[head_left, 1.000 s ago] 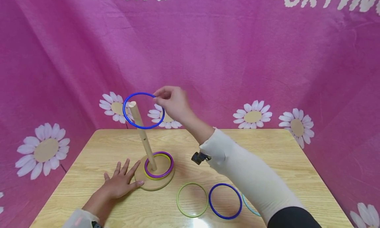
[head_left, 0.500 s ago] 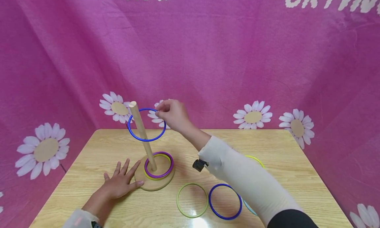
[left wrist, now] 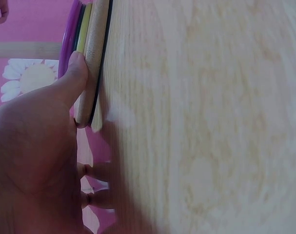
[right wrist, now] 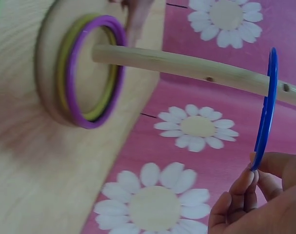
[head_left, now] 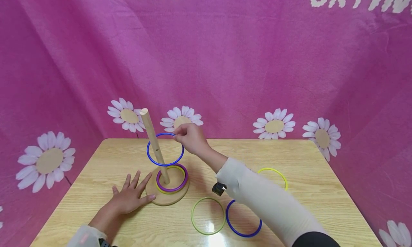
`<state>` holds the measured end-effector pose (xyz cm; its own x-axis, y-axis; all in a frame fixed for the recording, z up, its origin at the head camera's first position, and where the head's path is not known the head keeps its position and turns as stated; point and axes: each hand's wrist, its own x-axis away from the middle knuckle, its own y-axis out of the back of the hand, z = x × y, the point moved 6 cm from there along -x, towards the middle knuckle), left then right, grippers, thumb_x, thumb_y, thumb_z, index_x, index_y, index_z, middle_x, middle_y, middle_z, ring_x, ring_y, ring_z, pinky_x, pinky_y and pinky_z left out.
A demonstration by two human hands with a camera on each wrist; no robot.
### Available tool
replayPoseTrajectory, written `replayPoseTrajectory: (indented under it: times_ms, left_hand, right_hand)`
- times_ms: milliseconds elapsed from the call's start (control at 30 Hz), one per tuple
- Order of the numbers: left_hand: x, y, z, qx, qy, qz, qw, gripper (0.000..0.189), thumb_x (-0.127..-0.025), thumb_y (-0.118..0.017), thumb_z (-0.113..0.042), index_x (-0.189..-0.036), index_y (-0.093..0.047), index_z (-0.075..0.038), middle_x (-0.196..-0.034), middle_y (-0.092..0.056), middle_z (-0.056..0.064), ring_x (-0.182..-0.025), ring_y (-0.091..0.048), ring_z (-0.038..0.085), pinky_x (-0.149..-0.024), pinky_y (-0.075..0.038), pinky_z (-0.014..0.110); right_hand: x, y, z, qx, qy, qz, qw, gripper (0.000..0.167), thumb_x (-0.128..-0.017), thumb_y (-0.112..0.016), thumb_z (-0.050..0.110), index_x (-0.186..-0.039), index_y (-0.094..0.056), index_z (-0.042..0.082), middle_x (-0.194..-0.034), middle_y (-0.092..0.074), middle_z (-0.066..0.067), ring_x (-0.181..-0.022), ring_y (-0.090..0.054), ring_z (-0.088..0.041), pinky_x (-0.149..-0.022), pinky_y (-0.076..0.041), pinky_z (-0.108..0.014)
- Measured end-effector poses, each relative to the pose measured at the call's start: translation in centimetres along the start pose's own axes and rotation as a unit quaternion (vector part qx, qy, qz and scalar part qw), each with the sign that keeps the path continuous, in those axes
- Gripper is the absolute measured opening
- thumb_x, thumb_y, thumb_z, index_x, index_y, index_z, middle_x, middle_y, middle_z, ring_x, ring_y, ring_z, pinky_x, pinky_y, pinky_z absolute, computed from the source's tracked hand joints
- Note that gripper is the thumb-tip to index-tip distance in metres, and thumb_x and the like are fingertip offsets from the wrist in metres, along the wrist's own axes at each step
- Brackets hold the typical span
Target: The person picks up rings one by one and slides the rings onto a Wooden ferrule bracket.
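Head view, centre, right hand (head_left: 193,138) pinching blue ring (right wrist: 268,108) around peg (head_left: 152,137), lower left, left hand (head_left: 129,198), fingers spread, touching base (head_left: 165,200)

Blue ring (right wrist: 269,107), purple ring (left wrist: 68,39), daisy-patterned pink cloth (head_left: 225,68)

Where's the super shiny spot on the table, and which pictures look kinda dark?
Head view: bright glare on the table, partly inside the light green ring; left wrist: dim, left hand shaded, wood grain soft; right wrist: also dim, fuzzy shadow on the table.
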<state>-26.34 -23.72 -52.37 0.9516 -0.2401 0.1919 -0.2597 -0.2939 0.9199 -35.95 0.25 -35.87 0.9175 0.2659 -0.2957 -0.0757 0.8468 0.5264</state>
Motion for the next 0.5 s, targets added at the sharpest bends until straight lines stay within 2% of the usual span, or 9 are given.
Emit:
replayPoseTrajectory:
  times_ms: [267, 500]
  left_hand:
    - [0.0, 0.1, 0.0, -0.006, 0.0, 0.0, 1.0, 0.09, -0.095, -0.048, -0.075, -0.167, -0.018, -0.03, -0.17, -0.005, 0.027, -0.151, 0.002, 0.06, -0.095, 0.003, 0.094]
    - [0.1, 0.2, -0.3, 0.001, -0.001, -0.001, 1.0, 0.089, -0.096, -0.05, -0.074, -0.166, -0.02, -0.029, -0.17, -0.005, 0.027, -0.151, 0.003, 0.06, -0.095, 0.003, 0.094]
  right_hand:
    - [1.2, -1.7, -3.0, 0.003, -0.017, 0.003, 0.9998, 0.005, -0.088, -0.077, 0.005, -0.091, -0.08, 0.004, -0.074, -0.071, 0.001, -0.068, -0.052, -0.005, -0.062, -0.042, -0.02]
    - [2.2, -3.2, -5.7, 0.043, -0.047, 0.006, 0.9979, 0.003, -0.086, -0.078, 0.008, -0.088, -0.08, 0.007, -0.071, -0.07, 0.004, -0.068, -0.054, -0.004, -0.065, -0.044, -0.022]
